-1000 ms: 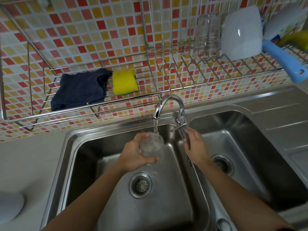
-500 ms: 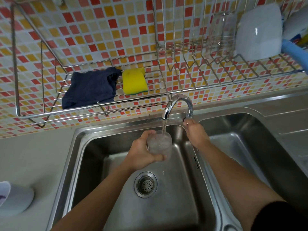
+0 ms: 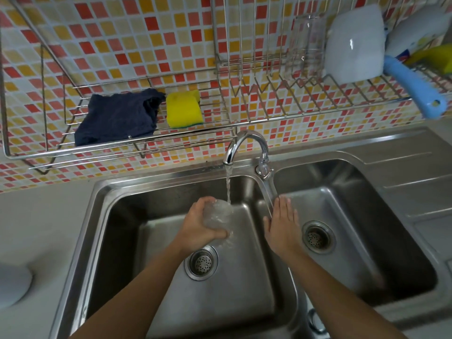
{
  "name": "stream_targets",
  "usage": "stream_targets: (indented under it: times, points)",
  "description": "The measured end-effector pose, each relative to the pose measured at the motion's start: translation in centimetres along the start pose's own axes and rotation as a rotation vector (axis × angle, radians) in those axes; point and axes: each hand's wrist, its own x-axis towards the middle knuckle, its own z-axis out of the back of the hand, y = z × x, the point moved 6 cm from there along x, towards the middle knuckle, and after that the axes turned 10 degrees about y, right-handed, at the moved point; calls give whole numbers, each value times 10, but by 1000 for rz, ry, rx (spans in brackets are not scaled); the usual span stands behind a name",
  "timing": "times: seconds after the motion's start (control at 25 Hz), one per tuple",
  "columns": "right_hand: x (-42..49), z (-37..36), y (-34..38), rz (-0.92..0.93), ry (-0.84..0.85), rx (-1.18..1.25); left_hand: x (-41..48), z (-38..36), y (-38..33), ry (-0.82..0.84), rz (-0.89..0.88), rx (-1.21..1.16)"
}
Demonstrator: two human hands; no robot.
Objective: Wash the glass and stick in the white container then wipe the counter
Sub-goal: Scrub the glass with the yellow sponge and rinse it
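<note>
Two hands worked over one steel sink with two basins, each with one round drain: the left drain and the right drain. The left hand gripped one clear glass, fingers curled round it, above the left basin. It sat under the single stream of water falling from the one curved faucet. The right hand was well apart from the left, fingers straight and holding nothing, over the divider between the basins and near the long lever.

One wire rack hung on the tiled wall behind. On its left part lay one dark blue cloth and, just beside it, one yellow sponge. On its right part stood a second clear glass, one white container next to it, and one blue brush handle sticking out past the rack's edge. On the table, at the far left, sat one rounded white object, cut off by the frame
</note>
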Motion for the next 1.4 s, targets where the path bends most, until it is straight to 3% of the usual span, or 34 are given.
stream_targets:
  times: [0.32,0.64,0.84,0.96,1.08,1.16,1.4]
  points:
    - [-14,-18,-5,-1,68,-86,-4,1,1,119,194,1018]
    - [-14,-16,-3,14,91,-97,-3,-4,-21,101,4,1486]
    - [-20,-6,2,16,155,-113,-18,-7,-40,54,-129,1630]
    - [-40,5,20,85,139,-128,-38,9,-42,-17,-44,1426]
    - [-60,11,51,167,105,-80,-59,43,-21,-102,105,599]
    - [-75,11,85,237,78,-67,-83,67,-6,-144,126,240]
    - [-110,-9,234,439,66,-32,-165,182,5,-345,26,181]
